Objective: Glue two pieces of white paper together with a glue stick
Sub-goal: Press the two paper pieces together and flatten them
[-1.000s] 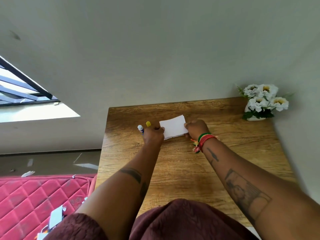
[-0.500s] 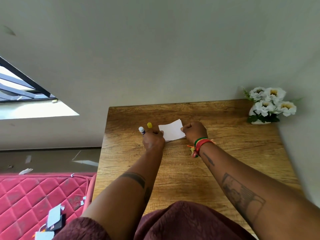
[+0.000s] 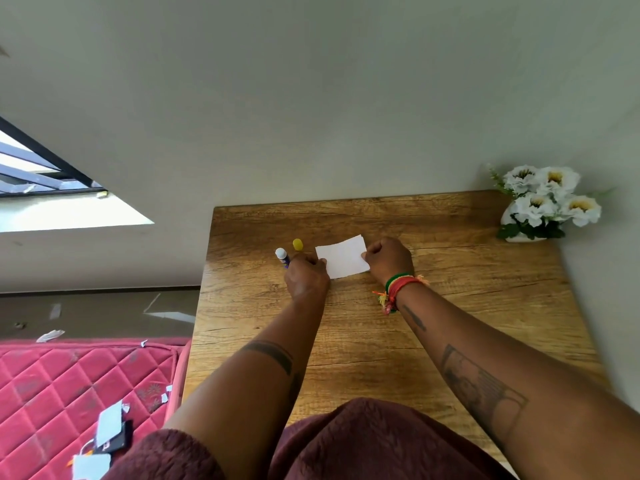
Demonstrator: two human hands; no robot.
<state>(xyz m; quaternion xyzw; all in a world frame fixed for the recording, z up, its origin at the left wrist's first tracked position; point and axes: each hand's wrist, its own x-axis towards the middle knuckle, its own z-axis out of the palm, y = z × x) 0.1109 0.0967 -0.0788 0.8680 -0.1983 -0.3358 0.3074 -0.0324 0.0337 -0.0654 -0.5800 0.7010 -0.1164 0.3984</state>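
A wooden tabletop stands against a pale wall, seen from above by a person reaching both arms forward. To its left lies a red quilted mattress with paper scraps on it. A white pot of white flowers stands at the tabletop's far right corner. The white paper lies flat near the far middle of the tabletop, between the two hands. The left hand has its fingers curled, pinching the paper's left edge. The right hand, a red and green wristband on its wrist, is curled with its grip on the paper's right edge. Just left of the left hand lies the glue stick, purple with a white tip. A small yellow cap stands beside it.
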